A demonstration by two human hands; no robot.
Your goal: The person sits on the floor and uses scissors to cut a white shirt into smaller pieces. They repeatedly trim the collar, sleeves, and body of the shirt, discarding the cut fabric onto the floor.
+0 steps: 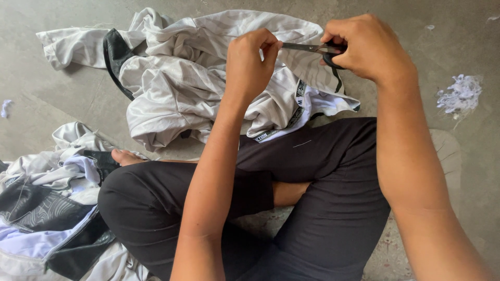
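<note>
— Grey concrete floor all round, bare and scuffed. What lies on it?

— White garment heaped in front of the crossed legs, which wear black trousers. More clothes, white and black, sit by the left knee. White scraps lie well off to the right.

— And the hands?

— Both raised over the garment. Right hand is closed round the black handles of scissors, blades pointing left, nearly closed.

— Left one?

— Left hand is curled, fingertips pinched right at the blade tips. Whatever it pinches is too small to tell.

— Does the garment touch the scissors?

— Cannot tell; it lies just beneath them, its edge resting on the right thigh.
</note>
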